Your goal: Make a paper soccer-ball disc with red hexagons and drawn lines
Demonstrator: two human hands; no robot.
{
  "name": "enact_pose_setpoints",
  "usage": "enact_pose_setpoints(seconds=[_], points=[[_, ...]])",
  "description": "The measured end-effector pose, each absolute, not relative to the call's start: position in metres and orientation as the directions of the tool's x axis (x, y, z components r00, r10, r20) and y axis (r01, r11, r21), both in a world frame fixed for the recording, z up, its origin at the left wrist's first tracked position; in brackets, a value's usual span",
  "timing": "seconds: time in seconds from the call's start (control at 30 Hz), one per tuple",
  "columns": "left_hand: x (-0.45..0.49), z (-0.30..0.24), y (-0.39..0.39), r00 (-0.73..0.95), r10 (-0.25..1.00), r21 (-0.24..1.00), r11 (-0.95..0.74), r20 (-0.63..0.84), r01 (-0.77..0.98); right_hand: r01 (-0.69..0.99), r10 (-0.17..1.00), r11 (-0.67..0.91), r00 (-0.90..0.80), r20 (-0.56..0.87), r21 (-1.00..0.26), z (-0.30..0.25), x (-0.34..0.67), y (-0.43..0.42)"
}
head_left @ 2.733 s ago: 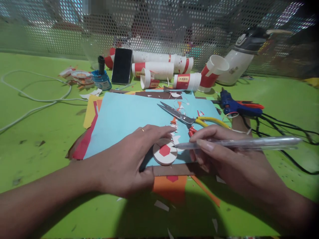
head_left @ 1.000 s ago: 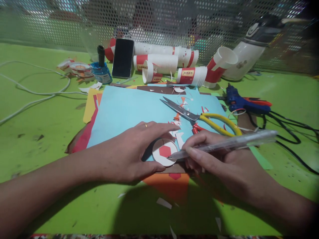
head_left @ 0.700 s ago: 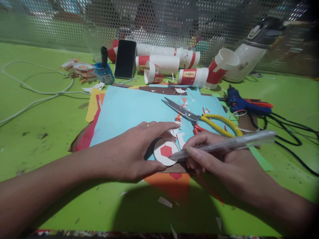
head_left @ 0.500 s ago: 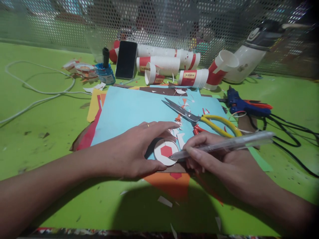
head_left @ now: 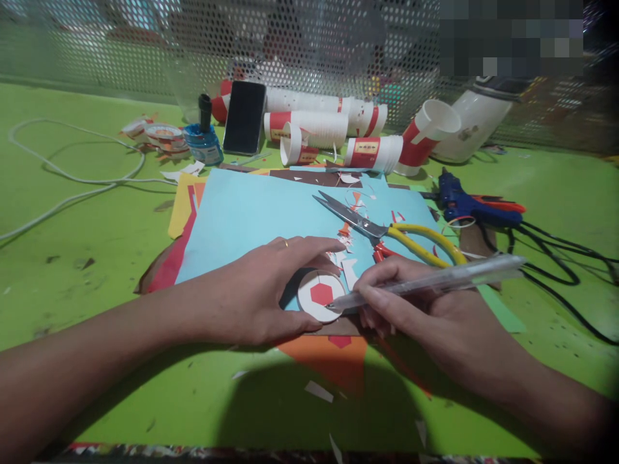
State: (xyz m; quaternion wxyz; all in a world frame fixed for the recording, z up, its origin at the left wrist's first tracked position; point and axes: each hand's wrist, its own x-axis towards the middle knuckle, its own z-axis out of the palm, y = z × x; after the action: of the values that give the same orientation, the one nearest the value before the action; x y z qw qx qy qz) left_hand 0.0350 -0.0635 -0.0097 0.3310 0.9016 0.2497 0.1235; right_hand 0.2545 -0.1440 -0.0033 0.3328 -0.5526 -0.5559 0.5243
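Observation:
A small round white paper disc (head_left: 307, 304) with a red hexagon (head_left: 322, 294) at its middle lies on the sheets in front of me. My left hand (head_left: 264, 290) curls around its left side, thumb at the lower edge and fingertips near the top, holding it steady. Between the thumb and fingers of my right hand (head_left: 420, 316) is a clear-barrelled pen (head_left: 474, 273). Its tip rests on the disc, by the hexagon's lower right corner. Thin dark lines run from the hexagon towards the rim. Scissors (head_left: 367, 225) with yellow handles lie opened just beyond my right hand.
Light blue paper (head_left: 251, 212) with scraps covers other coloured sheets. A blue glue gun (head_left: 464, 200) with black cord lies right. Behind are paper cups (head_left: 372, 153), a phone (head_left: 245, 119), a blue bottle (head_left: 203, 143) and a white flask (head_left: 471, 125). A white cable (head_left: 72, 177) loops left.
Almost nothing differs. The pen tip stays by the hexagon's lower right corner, and the whole view has shifted very slightly.

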Motion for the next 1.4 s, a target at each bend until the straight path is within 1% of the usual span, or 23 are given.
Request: enact_pose_setpoints(seconds=[0.33, 0.87, 1.03, 1.4], points=[[0.0349, -0.0099, -0.0629, 0.844, 0.532, 0.645, -0.668, 0.065, 0.371, 0.276, 0.968, -0.146, -0.157, -0.195, -0.95, -0.0016, 0.2532, -0.1433], [0.0342, -0.0106, -0.0627, 0.847, 0.525, 0.638, -0.681, 0.083, 0.36, 0.268, 0.959, -0.175, -0.17, -0.225, -0.947, -0.0005, 0.2535, -0.1442], [0.0345, -0.0113, -0.062, 0.848, 0.525, 0.635, -0.681, 0.076, 0.365, 0.245, 0.967, -0.157, -0.159, -0.199, -0.957, -0.0007, 0.2523, -0.1432], [0.0347, -0.0112, -0.0631, 0.855, 0.508, 0.62, -0.706, 0.106, 0.342, 0.276, 0.97, -0.15, -0.146, -0.195, -0.95, 0.0018, 0.2509, -0.1428]])
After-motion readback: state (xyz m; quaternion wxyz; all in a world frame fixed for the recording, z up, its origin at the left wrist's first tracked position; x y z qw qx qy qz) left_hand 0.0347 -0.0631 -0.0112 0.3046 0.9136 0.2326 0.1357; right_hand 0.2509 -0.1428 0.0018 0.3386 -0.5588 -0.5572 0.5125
